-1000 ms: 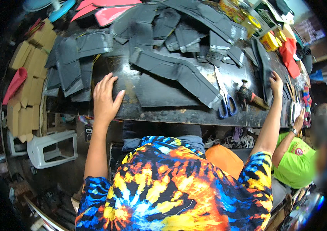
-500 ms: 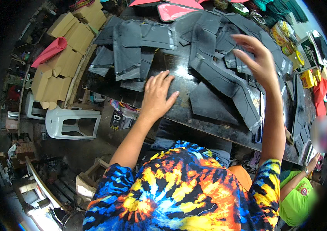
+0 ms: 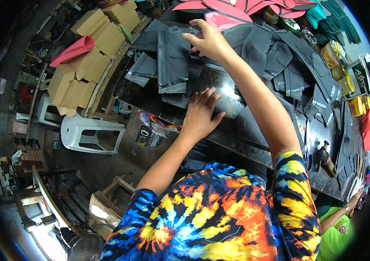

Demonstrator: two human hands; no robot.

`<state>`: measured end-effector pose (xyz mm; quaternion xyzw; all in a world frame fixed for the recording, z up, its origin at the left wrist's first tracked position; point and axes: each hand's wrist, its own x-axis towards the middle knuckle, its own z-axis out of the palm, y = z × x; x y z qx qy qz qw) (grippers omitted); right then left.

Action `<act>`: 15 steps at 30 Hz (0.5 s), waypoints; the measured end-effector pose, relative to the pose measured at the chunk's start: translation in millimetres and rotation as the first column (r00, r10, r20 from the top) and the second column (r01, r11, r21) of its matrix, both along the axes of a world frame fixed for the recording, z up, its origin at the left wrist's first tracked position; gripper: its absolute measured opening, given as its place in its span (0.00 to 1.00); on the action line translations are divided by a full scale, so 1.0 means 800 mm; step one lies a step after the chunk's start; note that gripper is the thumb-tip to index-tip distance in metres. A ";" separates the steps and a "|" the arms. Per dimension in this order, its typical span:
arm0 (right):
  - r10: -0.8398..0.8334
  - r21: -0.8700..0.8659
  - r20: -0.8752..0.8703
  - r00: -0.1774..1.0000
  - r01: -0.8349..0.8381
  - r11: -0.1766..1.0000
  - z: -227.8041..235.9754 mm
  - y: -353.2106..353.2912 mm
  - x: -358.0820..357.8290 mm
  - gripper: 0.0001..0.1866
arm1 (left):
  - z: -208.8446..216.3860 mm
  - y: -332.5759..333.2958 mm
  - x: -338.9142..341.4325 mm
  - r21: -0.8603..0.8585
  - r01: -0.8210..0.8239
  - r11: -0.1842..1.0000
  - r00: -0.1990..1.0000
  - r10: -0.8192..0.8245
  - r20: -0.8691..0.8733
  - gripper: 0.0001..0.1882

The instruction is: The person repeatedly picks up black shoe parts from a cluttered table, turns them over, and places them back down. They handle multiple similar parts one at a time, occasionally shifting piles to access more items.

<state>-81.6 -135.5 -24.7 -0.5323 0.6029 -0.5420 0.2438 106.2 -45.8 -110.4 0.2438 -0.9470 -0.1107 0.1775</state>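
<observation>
My left hand (image 3: 199,116) rests palm down on the dark tabletop (image 3: 226,89), fingers spread, holding nothing. Just beyond its fingertips lies a stack of black, stitched sheet pieces (image 3: 172,61) with pale lower edges. My right arm reaches forward and leftward, so my right hand (image 3: 211,42) hovers at the far right side of that stack. Its index finger and thumb are apart, the other fingers curl beneath, and I see nothing held. Another heap of black pieces (image 3: 259,48) spreads to the right, partly hidden by my forearm.
Scissors (image 3: 309,152) and a hammer (image 3: 323,157) lie on the right. Pink-red pieces (image 3: 228,19) are at the far edge. Cardboard boxes (image 3: 78,76), a pink roll (image 3: 72,51) and a white plastic stool (image 3: 91,132) stand left. A person in a green shirt (image 3: 336,232) is at lower right.
My right hand has swung from the right-hand heap over to the left stack. The left hand stays flat on the table. The whole view has shifted, bringing the hammer into sight.
</observation>
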 end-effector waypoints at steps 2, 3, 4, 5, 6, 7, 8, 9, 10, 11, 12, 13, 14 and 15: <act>-0.001 0.021 0.025 1.000 0.001 1.000 -0.003 -0.005 0.006 0.38 | -0.002 0.002 0.000 -0.003 -0.002 1.000 1.000 0.002 -0.009 0.29; -0.023 0.021 0.014 1.000 0.023 1.000 -0.003 -0.007 0.010 0.40 | -0.004 0.002 0.000 -0.013 0.003 1.000 1.000 -0.003 -0.029 0.29; -0.047 0.024 0.011 0.999 0.046 0.999 -0.003 -0.007 0.014 0.41 | -0.006 0.002 0.001 -0.016 0.000 1.000 1.000 -0.001 -0.028 0.30; -0.115 -0.011 -0.065 0.991 0.115 0.993 -0.003 -0.007 0.020 0.43 | -0.009 0.000 0.002 -0.024 0.011 1.000 0.999 -0.012 -0.043 0.30; -0.145 -0.060 -0.096 0.985 0.139 0.988 -0.004 -0.003 0.025 0.43 | -0.011 -0.001 0.001 -0.031 0.030 0.999 0.998 -0.032 -0.058 0.30; -0.138 -0.130 -0.137 0.981 0.120 0.984 -0.004 0.001 0.030 0.44 | -0.014 -0.003 0.001 -0.072 0.044 0.996 0.995 -0.050 -0.086 0.31; -0.158 -0.123 -0.179 0.971 0.137 0.983 -0.007 0.012 0.033 0.44 | -0.015 -0.004 0.000 -0.078 0.049 0.996 0.995 -0.056 -0.080 0.32; -0.146 -0.175 -0.248 0.958 0.103 0.979 -0.010 0.027 0.033 0.44 | -0.016 -0.003 0.001 -0.081 0.058 0.995 0.995 -0.064 -0.073 0.32; -0.197 -0.170 -0.346 0.917 0.146 0.975 -0.011 0.041 0.032 0.42 | -0.016 -0.003 0.001 -0.089 0.061 0.994 0.995 -0.067 -0.069 0.32; -0.170 -0.198 -0.357 0.918 0.104 0.975 -0.010 0.057 0.019 0.40 | -0.015 -0.003 0.001 -0.045 0.055 0.997 0.997 -0.058 -0.047 0.31; -0.144 -0.221 -0.378 0.915 0.062 0.973 -0.009 0.077 0.000 0.38 | -0.014 -0.001 0.002 -0.039 0.044 0.998 0.998 -0.045 -0.037 0.31; -0.138 -0.274 -0.395 0.908 0.026 0.961 -0.006 0.098 -0.027 0.33 | -0.012 0.001 0.002 -0.033 0.030 0.999 0.999 -0.031 -0.027 0.30; -0.170 -0.257 -0.421 0.891 0.062 0.964 -0.002 0.123 -0.056 0.30 | -0.011 0.003 0.002 -0.028 0.013 1.000 1.000 -0.013 -0.019 0.30; -0.136 -0.198 -0.355 0.925 0.067 0.978 0.004 0.148 -0.090 0.27 | -0.009 0.006 0.001 -0.004 -0.002 1.000 1.000 0.002 -0.008 0.29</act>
